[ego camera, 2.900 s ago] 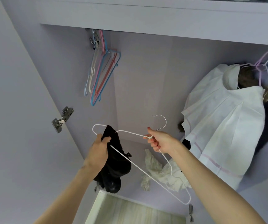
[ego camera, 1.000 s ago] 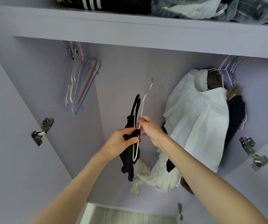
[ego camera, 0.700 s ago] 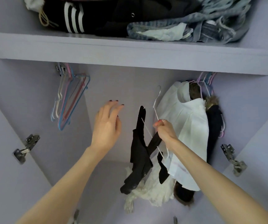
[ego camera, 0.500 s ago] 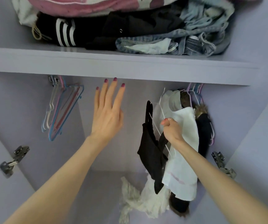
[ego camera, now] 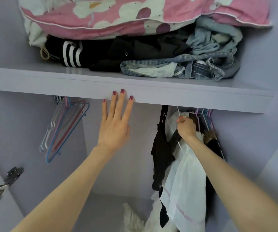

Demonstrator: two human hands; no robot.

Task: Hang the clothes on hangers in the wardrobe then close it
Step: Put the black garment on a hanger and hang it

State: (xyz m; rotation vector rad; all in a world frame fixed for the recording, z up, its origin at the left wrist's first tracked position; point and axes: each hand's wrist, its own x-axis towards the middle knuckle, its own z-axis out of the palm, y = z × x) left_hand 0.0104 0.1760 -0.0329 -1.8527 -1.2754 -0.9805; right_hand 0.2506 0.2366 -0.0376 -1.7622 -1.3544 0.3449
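My right hand (ego camera: 186, 127) is closed on a thin white wire hanger (ego camera: 171, 127) that carries a black garment (ego camera: 161, 153). The hanger's top goes up behind the shelf edge, so its hook and the rail are hidden. It hangs just left of a white garment (ego camera: 185, 180) and dark clothes (ego camera: 214, 148) on the right side of the wardrobe. My left hand (ego camera: 114, 126) is raised and empty, fingers spread, fingertips at the front edge of the lilac shelf (ego camera: 185, 99).
Several empty coloured hangers (ego camera: 64, 129) hang at the left. Folded clothes (ego camera: 151, 56) and a pink floral quilt (ego camera: 134, 12) fill the shelf. A white lacy garment (ego camera: 133, 218) lies on the wardrobe floor. A door hinge (ego camera: 6, 181) sits on the left.
My left hand let go of the black garment and rose to the shelf edge. My right hand lifted the loaded hanger up and right toward the hanging clothes. The view tilted up.
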